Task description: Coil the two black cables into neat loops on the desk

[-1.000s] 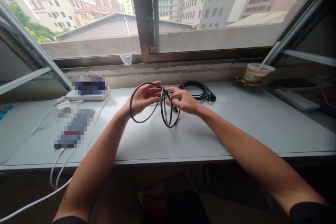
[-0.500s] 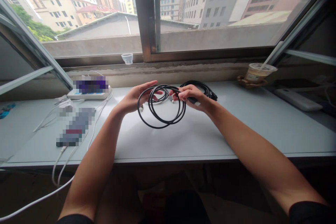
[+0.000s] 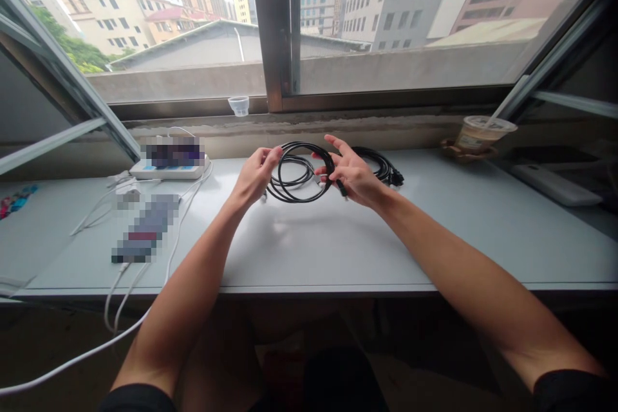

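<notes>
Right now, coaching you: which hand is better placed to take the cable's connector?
Right hand, probably: the black connector of the coiled black cable sits at its fingers; the left hand is farther.

"What sort of place is this?"
"An upper-floor office, perhaps: a long grey desk (image 3: 309, 257) runs beneath the open window (image 3: 273, 26)."
"What else shows it?"
"Below the window, a white power strip (image 3: 168, 171) and a takeaway drink cup (image 3: 479, 132); beyond it, tower blocks (image 3: 396, 0)."

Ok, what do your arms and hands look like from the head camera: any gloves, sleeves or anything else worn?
The left hand and right hand are bare, with no gloves, and no watch or ring shows. The forearms are uncovered up to a black left sleeve and a black right sleeve at the bottom edge of the view.
</notes>
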Demonstrator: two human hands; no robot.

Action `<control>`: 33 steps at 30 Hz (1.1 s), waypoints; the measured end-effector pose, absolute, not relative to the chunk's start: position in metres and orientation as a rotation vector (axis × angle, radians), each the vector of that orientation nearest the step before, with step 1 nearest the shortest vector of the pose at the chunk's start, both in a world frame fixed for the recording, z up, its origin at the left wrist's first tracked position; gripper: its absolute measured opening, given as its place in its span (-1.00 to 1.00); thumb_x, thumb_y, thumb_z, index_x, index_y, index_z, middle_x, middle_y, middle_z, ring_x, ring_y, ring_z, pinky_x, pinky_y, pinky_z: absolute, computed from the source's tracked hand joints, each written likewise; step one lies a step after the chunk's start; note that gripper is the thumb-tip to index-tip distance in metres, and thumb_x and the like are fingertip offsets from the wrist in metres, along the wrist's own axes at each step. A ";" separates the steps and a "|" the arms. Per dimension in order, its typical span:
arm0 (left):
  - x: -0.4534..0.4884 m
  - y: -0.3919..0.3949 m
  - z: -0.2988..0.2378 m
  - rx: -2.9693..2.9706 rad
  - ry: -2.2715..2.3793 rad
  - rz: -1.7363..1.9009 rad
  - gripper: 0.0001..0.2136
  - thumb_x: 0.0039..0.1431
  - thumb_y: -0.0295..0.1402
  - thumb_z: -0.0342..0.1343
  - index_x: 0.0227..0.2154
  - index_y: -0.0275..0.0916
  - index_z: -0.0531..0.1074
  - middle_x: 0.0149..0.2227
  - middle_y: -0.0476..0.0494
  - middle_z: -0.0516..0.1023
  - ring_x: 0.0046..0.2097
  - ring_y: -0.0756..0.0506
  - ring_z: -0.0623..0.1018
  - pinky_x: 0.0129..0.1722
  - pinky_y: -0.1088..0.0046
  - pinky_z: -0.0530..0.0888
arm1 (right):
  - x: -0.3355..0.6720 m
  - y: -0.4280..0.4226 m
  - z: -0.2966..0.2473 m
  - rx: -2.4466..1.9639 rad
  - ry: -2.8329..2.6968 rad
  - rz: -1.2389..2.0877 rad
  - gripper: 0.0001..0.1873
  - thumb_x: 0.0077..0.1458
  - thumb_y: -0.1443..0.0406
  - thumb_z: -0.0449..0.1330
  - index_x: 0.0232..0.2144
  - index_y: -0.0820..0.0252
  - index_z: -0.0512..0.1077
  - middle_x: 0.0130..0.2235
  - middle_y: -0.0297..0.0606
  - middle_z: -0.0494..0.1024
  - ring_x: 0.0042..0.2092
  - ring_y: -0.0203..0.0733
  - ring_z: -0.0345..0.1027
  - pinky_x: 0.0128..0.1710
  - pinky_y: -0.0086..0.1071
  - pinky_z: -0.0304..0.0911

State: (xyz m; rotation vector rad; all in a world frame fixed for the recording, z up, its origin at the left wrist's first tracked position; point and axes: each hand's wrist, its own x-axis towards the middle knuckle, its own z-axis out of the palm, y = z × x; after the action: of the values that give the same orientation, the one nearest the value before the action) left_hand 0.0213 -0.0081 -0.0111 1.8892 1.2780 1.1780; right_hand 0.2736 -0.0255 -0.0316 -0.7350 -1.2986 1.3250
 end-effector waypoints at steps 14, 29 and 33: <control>0.029 -0.018 -0.007 1.556 0.872 0.905 -0.42 0.29 -0.11 0.11 0.29 -0.28 0.46 -0.29 -0.15 0.53 -0.38 -0.06 0.45 -0.49 0.46 0.34 | 0.270 -0.024 -0.038 -0.875 -1.274 1.224 -0.52 0.15 -0.12 0.37 -0.16 0.06 0.38 -0.40 -0.44 0.42 -0.60 -0.41 0.14 -0.73 -0.51 0.08; 0.013 -0.011 -0.009 1.629 0.855 0.719 -0.49 0.17 0.09 0.34 -0.04 -0.26 0.66 -0.22 -0.21 0.66 -0.27 -0.07 0.59 -0.24 0.40 0.57 | 0.285 -0.024 -0.031 -0.839 -1.443 1.312 -0.36 0.10 -0.15 0.42 0.01 0.18 0.59 -0.39 -0.40 0.34 -0.55 -0.43 0.07 -0.70 -0.44 0.38; 0.034 -0.022 -0.012 1.865 1.002 0.799 -0.46 0.33 0.19 0.07 -0.28 -0.26 0.58 -0.44 -0.10 0.49 -0.40 -0.07 0.45 -0.35 0.40 0.47 | 0.273 -0.026 -0.035 -0.909 -1.480 1.203 -0.46 0.11 -0.18 0.39 -0.27 0.15 0.47 -0.47 -0.43 0.31 -0.56 -0.41 0.07 -0.71 -0.45 0.33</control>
State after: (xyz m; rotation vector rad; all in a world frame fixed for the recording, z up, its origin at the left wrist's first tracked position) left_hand 0.0341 -0.0220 -0.0123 1.8653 1.0023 0.7991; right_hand 0.2727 -0.0261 -0.0355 -0.9088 -1.4803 1.2026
